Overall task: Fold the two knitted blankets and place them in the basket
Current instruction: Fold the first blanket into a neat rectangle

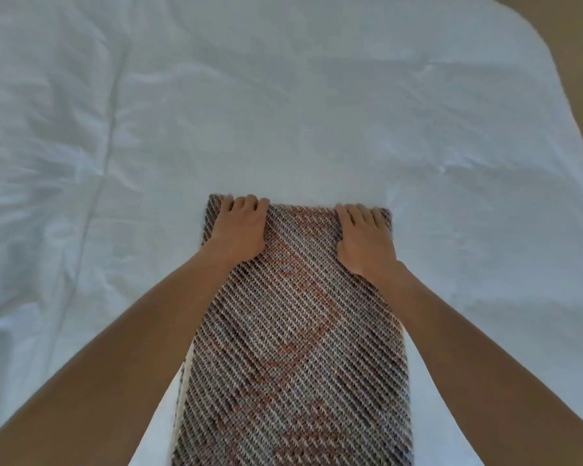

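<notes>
A knitted blanket (293, 331) in grey, brown and rust stripes lies folded into a long narrow strip on the white bed, running from the bottom edge of the view toward the middle. My left hand (241, 227) rests on its far left corner, fingers curled over the far edge. My right hand (364, 237) rests on the far right corner, fingers curled over that edge too. Both hands grip the far end of the strip. A cream-coloured edge shows along the strip's lower left side. No second blanket and no basket are in view.
A wrinkled white bedsheet (283, 112) covers the whole bed. The bed's right edge curves down at the upper right, with tan floor (579, 35) beyond it.
</notes>
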{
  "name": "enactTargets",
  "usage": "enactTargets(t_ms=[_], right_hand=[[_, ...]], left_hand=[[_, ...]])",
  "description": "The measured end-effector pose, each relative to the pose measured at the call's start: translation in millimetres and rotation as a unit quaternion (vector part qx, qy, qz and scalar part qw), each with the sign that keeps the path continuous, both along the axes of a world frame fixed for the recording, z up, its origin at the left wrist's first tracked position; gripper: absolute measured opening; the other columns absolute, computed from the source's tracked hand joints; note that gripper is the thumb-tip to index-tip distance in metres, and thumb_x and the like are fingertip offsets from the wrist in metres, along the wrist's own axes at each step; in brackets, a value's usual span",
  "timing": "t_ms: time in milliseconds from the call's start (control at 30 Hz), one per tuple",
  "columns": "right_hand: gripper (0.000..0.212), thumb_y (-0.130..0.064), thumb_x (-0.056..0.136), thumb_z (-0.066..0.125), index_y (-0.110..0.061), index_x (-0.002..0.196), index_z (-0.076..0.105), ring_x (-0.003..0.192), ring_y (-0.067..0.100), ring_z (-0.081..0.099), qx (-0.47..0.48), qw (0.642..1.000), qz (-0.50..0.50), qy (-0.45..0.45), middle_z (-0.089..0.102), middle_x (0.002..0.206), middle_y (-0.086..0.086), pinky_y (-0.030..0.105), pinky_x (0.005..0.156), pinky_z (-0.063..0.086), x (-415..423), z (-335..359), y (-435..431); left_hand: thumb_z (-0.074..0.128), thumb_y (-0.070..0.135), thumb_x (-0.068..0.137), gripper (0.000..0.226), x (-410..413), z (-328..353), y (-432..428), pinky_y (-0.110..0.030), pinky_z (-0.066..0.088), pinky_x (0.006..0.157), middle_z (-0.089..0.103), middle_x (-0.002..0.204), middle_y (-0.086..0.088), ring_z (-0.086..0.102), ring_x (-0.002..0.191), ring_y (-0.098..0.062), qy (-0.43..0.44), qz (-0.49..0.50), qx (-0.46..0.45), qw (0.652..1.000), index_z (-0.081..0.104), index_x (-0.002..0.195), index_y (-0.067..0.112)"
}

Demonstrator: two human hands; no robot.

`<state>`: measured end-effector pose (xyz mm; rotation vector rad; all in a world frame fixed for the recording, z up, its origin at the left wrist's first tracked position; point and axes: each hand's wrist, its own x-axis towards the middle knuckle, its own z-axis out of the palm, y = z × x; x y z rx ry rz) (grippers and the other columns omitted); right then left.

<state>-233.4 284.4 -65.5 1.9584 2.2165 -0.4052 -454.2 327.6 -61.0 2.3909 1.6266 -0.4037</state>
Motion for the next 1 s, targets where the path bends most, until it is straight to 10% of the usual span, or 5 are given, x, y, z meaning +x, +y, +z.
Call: enactTargets(t_ms=[233,567,733,1000], right_hand=[[0.057,-0.015,0.077,0.059,-0.005,0.131,0.041,0.124,0.036,0.037,-0.049,0.998,-0.008,-0.036,0.045,0.131,0.018,0.044,0.110,0.024,2,6,23],[0.029,-0.027,0.083,0.059,-0.004,0.100,0.055,0.093,0.031,0.054,0.088,0.995,0.040,-0.003,0.060,0.097,0.013,0.040,0.088,0.038,21,33,-6],[0.027,-0.026,0.084,0.061,-0.005,0.096,0.050,0.069,0.022,0.044,0.098,0.993,0.054,0.045,0.055,0.083,0.010,0.031,0.058,0.034,25,63,-23],[0.026,-0.015,0.077,0.068,-0.002,0.095,0.054,0.073,0.027,0.049,0.148,0.985,0.058,0.064,0.056,0.085,0.014,0.034,0.066,0.036,17,125,-91]], left_hand=[[0.066,0.026,0.076,0.067,5,7,22,-0.044,0.027,0.111,0.042,0.131,-0.019,0.040,0.124,-0.035,0.085,-0.037,-0.043,0.995,0.036,0.132,0.005],[0.056,0.022,0.073,0.030,-32,32,-5,-0.031,0.037,0.055,0.033,0.067,0.004,0.043,0.061,-0.021,-0.034,-0.034,0.024,0.999,0.038,0.094,0.012],[0.055,0.024,0.075,0.031,-39,62,-30,-0.034,0.035,0.065,0.036,0.075,-0.002,0.036,0.066,-0.021,-0.037,-0.056,0.079,0.995,0.047,0.097,0.006],[0.058,0.018,0.067,0.026,-55,121,-108,-0.036,0.040,0.059,0.051,0.073,-0.012,0.038,0.062,-0.022,-0.082,-0.083,0.157,0.981,0.050,0.086,0.002]])
